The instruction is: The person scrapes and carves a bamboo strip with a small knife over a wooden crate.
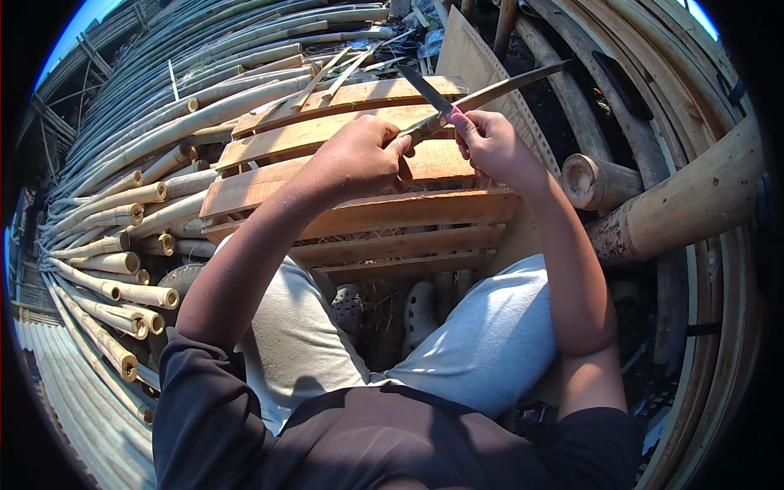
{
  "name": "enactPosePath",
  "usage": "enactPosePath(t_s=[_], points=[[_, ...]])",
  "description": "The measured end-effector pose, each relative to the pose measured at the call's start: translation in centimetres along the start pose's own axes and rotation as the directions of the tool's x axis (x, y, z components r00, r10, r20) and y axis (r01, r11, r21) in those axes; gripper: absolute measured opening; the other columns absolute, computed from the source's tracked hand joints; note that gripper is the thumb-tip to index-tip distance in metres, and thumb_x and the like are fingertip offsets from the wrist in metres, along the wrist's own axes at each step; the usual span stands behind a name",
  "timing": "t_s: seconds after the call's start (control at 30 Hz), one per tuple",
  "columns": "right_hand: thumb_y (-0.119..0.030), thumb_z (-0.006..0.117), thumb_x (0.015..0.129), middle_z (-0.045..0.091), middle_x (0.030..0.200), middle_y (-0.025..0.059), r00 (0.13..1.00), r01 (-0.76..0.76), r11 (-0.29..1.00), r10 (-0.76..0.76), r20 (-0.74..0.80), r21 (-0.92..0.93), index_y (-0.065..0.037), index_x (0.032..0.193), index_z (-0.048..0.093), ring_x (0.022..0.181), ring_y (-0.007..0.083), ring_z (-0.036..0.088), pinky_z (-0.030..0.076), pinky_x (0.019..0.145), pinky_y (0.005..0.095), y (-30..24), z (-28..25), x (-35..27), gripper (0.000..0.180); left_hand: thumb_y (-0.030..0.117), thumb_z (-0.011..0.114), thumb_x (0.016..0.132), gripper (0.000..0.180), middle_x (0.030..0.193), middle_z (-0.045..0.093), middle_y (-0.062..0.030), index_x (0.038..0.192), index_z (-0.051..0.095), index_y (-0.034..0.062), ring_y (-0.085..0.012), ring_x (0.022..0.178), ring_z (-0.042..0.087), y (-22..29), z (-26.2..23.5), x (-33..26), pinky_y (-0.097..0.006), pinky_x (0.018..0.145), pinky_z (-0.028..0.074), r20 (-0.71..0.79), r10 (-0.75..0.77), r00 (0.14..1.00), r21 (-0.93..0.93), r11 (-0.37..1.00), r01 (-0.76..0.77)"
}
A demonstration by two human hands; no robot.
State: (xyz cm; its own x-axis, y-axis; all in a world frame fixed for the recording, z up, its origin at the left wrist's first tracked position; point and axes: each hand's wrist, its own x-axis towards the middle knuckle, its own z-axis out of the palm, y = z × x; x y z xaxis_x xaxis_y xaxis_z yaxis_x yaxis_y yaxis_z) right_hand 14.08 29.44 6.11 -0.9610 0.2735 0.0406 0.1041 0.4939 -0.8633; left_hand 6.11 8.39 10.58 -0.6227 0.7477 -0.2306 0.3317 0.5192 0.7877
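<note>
A split bamboo strip (514, 84) slants up to the right from my left hand (365, 158), whose fingers are wrapped round its lower end. My right hand (494, 147) is closed on a knife with a pinkish handle; most of the handle is hidden in the fist. The dark knife blade (425, 88) points up and to the left and crosses the strip near the handle. I cannot tell if its edge is in the bamboo. Both hands are above a slatted wooden crate (351, 214) in front of my knees.
Many bamboo poles (237, 96) lie stacked on the left, their cut ends toward me. Thin split strips (339, 77) rest at the crate's far side. A thick bamboo pole (694, 200) juts in from the right, beside a shorter bamboo piece (600, 181). Corrugated sheeting (82, 392) is at lower left.
</note>
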Motion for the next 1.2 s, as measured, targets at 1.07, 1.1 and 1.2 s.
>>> enactPosePath(t_s=[1.07,1.1,1.2], points=[[-0.038,0.049,0.109,0.054,0.055,0.0160,0.971,-0.068,0.975,0.016,-0.240,-0.210,0.005,0.080,0.067,0.048,0.0245,0.053,0.043,0.053,0.0422,-2.8,9.8,-0.2,0.054,0.019,0.059,0.107,0.024,0.071,0.057,-0.0085,0.098,0.068,-0.0018,-0.0131,0.066,0.049,-13.3,-2.1,-4.3,-0.032,0.061,0.041,-0.230,0.400,0.887,0.068,0.916,-0.396],[-0.038,0.050,0.109,0.054,0.055,0.0160,0.966,-0.047,0.964,-0.023,-0.258,-0.262,0.005,0.081,0.067,0.048,0.0248,0.053,0.043,0.053,0.0426,-2.9,10.5,-0.5,0.054,0.019,0.058,0.107,0.024,0.071,0.057,-0.0085,0.099,0.068,-0.0018,-0.0132,0.066,0.050,-12.9,-2.3,-4.4,-0.033,0.061,0.041,-0.207,0.365,0.908,0.054,0.931,-0.362],[-0.036,0.053,0.108,0.052,0.054,0.0151,0.983,0.181,0.969,-0.177,0.040,-0.167,0.005,0.079,0.067,0.050,0.0218,0.049,0.042,0.053,0.0412,-2.8,13.1,-2.3,0.052,0.019,0.057,0.107,0.024,0.071,0.054,-0.0073,0.098,0.066,-0.0019,-0.0144,0.067,0.048,-14.2,-1.8,-3.7,-0.032,0.062,0.041,-0.219,0.443,0.869,0.073,0.896,-0.439]])
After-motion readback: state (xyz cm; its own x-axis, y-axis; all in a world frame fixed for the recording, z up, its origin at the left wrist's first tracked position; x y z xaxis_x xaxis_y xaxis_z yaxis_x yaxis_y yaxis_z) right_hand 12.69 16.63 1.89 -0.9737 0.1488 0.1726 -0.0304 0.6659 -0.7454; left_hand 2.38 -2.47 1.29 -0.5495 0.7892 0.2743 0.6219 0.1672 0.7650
